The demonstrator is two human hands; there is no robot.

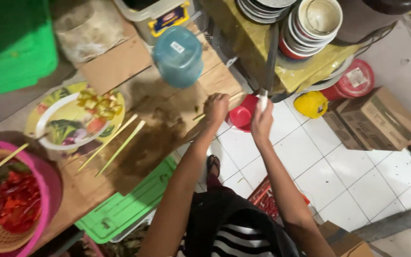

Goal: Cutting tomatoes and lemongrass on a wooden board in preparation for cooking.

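Hands: left hand (216, 107) closed on a thin stick (199, 115) at the table edge; right hand (261, 122) gripping a long knife (270, 57) by its white handle.
Skewers: two bare ones (112, 143) on the wooden table (177, 114).
Packages: brown cardboard box (376, 119) on white floor tiles (338, 166); blue jar (179, 56) with small white label.
Bowls: stacked on yellow-covered shelf (310, 24).

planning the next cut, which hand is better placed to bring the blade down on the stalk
Right: the right hand already grips the knife, blade raised. The left hand pins the stalk at the wooden board's edge.
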